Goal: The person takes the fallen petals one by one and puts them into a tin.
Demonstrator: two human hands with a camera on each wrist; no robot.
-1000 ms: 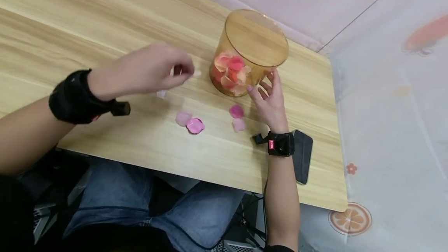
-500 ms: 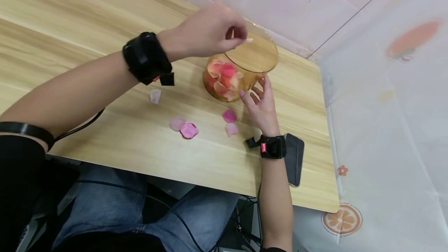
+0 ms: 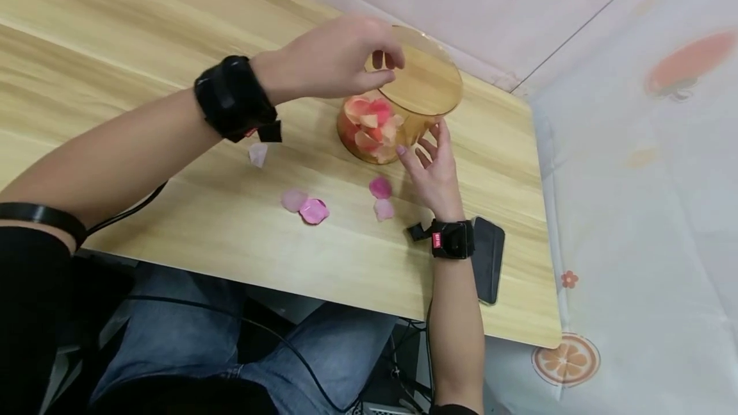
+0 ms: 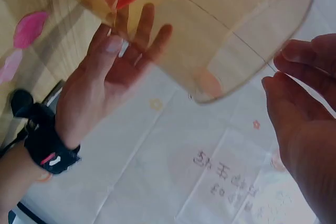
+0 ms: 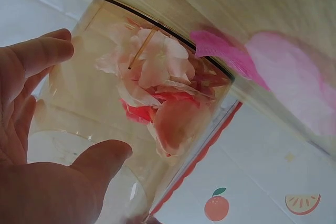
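Jar (image 3: 398, 107), clear amber, stands on the wooden table (image 3: 173, 43) toward its far right, petals (image 3: 369, 123) piled inside. Head view: left hand (image 3: 337, 59) hovers over the jar mouth, fingertips pinched together; can't tell if anything is between them. Right hand (image 3: 435, 168) rests relaxed and spread against the jar's near side. Loose petals (image 3: 314, 210) lie on the table near the jar; phone (image 3: 489, 258) by the right wrist.

Left wrist view: left fingers (image 4: 302, 59) pinched at the rim, right hand (image 4: 105, 85) splayed behind the jar (image 4: 236, 30).

Right wrist view: right hand (image 5: 37, 145) spread on the jar (image 5: 157, 93) wall.
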